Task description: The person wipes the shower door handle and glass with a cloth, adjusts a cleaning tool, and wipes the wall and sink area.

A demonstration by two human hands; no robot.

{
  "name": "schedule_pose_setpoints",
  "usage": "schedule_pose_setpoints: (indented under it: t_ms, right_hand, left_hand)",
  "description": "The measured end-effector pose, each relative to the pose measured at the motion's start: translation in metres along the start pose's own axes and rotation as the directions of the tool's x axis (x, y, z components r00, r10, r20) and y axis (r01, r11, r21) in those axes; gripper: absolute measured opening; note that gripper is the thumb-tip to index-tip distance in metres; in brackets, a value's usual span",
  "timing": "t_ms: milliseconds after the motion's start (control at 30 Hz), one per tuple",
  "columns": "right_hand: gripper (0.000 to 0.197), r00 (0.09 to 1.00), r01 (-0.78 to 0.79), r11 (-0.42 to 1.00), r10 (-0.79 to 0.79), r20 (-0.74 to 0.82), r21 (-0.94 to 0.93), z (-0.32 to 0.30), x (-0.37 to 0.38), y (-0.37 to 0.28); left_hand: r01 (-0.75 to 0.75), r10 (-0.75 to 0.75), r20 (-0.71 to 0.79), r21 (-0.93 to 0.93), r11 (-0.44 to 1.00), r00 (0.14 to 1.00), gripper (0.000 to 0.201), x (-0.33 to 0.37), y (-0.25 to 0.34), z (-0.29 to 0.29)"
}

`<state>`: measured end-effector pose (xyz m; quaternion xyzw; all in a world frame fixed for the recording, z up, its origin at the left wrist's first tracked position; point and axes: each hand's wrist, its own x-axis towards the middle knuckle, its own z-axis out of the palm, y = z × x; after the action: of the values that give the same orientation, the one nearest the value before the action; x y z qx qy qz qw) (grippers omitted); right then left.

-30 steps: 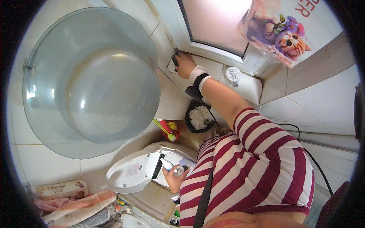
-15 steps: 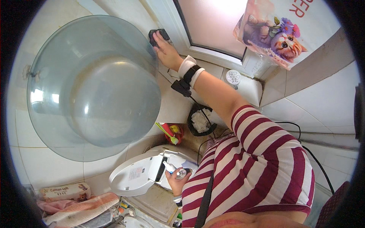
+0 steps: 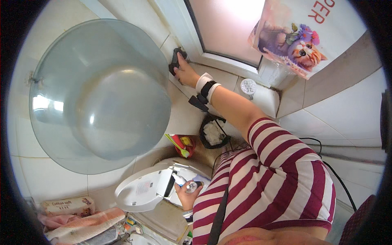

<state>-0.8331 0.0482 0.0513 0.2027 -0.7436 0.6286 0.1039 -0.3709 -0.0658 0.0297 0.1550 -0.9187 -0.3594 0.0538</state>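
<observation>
My right hand [image 3: 185, 73] is stretched out to the wall corner beside the window, its fingers pressing a black cloth [image 3: 177, 61] against the light tiles. The cloth looks bunched under the fingers. Low on the left, close to my body, my left hand [image 3: 187, 198] grips a bottle with a white nozzle [image 3: 178, 179]. A clear, round-ended part [image 3: 192, 187] shows by the same fingers; whether it belongs to that bottle I cannot tell. Left of my right hand hangs a large translucent basin [image 3: 102, 102] on the wall.
Below are a toilet with a white lid [image 3: 141, 190] and a black-lined bin [image 3: 214, 132] of crumpled paper. A round white drain-like item [image 3: 248, 86] sits on the window ledge. A cat-printed bag [image 3: 302, 45] hangs at upper right. Towels [image 3: 87, 222] lie lower left; a black cable [image 3: 343, 185] runs on the right.
My right hand has slid the black cloth down the wall and slightly right, toward the ledge. My left hand keeps its hold on the bottle. The whole view has shifted a little.
</observation>
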Motion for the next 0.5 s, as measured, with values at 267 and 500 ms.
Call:
schedule_pose_setpoints:
  t_ms: [267,500]
  right_hand:
    - [0.061,0.986,-0.164,0.931,0.143,0.087,0.325,-0.015,0.002,-0.029]
    - [0.059,0.998,-0.004,1.0,0.004,0.064,-0.006,-0.015,0.017,-0.018]
  left_hand:
    - [0.078,-0.078,0.002,-0.038,0.996,0.997,0.045,-0.007,0.001,0.002]
    - [0.082,-0.084,-0.031,-0.032,0.996,0.996,0.046,-0.008,-0.006,0.004]
